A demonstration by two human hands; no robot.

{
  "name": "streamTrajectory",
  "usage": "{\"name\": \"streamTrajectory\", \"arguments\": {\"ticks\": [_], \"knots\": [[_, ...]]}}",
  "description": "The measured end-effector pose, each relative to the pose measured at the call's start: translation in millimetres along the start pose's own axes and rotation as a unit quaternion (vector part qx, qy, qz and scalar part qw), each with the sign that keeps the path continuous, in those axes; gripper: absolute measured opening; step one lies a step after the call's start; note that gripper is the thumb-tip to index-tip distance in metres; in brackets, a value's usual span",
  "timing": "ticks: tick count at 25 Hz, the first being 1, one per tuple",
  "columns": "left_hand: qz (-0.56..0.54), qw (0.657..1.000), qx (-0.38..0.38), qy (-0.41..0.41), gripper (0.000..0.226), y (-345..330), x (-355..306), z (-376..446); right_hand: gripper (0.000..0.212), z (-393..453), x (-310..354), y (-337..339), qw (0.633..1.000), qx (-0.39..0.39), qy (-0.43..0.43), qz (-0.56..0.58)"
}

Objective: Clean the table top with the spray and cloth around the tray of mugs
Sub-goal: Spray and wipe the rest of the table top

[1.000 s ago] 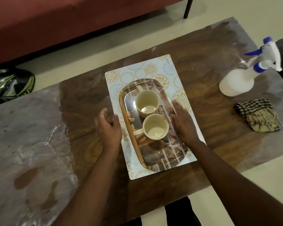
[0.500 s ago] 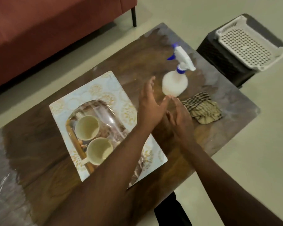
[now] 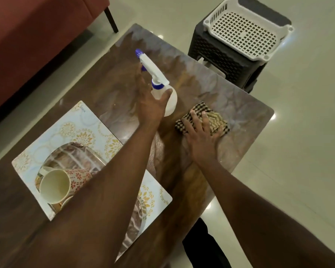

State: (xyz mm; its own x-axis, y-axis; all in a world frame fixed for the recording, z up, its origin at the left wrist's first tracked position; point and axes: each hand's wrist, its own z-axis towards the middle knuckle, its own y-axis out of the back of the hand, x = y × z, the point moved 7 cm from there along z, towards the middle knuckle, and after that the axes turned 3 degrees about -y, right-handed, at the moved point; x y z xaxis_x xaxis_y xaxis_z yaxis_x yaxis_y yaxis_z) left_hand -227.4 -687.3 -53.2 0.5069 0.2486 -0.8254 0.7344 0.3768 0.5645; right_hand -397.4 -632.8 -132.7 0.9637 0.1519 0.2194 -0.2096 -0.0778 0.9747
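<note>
My left hand grips the white spray bottle by its neck; its blue and white trigger head points to the far left. To the right, my right hand lies on the folded checked cloth near the table's right end, fingers spread over it. The shiny tray stands on a patterned placemat at the lower left. One cream mug with a red pattern shows in it; my left forearm hides the rest. The brown table top looks glossy.
A black stool with a white perforated basket on it stands just past the table's far right corner. A red sofa with a black leg runs along the far left. Pale tiled floor surrounds the table.
Both hands left the tray and reached right. My left hand has taken hold of the spray bottle and my right hand has come down on the cloth. The view swung right.
</note>
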Motion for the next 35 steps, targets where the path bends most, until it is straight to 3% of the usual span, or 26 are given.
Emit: {"name": "streamTrajectory", "arguments": {"ticks": [3,8,11,14,20,27,31,33,35], "knots": [[0.010,1.000,0.006,-0.024,0.086,2.3,4.0,-1.6,0.042,8.6,-7.0,6.2,1.000,-0.009,0.028,0.010],[-0.039,0.998,-0.050,0.002,0.060,43.3,-0.2,-48.2,0.029,-5.1,12.0,30.5,0.994,-0.061,0.061,0.062],[-0.048,0.992,-0.120,-0.002,0.045,109.7,5.7,-71.8,0.031,-48.8,48.4,53.4,0.987,-0.092,0.066,0.115],[-0.085,0.989,-0.116,0.036,0.037,153.2,17.1,-96.3,0.033,-73.5,84.6,84.3,0.973,-0.129,0.042,0.188],[-0.110,0.960,-0.226,0.125,0.057,346.9,87.0,-207.8,0.034,-144.9,281.2,114.5,0.929,-0.100,0.235,0.266],[-0.113,0.914,-0.300,0.248,0.012,509.9,190.3,-353.0,0.034,-303.3,474.5,88.8,0.854,-0.034,0.431,0.290],[-0.168,0.921,-0.231,0.266,0.026,565.9,254.5,-408.2,0.029,-372.8,549.3,44.1,0.840,-0.007,0.486,0.243],[-0.207,0.907,-0.196,0.311,0.017,586.3,296.9,-427.4,0.029,-391.2,584.5,6.8,0.847,0.012,0.497,0.187],[-0.210,0.893,-0.174,0.357,0.023,598.1,336.9,-434.5,0.033,-395.9,611.6,-44.7,0.857,0.064,0.500,0.109]]}}
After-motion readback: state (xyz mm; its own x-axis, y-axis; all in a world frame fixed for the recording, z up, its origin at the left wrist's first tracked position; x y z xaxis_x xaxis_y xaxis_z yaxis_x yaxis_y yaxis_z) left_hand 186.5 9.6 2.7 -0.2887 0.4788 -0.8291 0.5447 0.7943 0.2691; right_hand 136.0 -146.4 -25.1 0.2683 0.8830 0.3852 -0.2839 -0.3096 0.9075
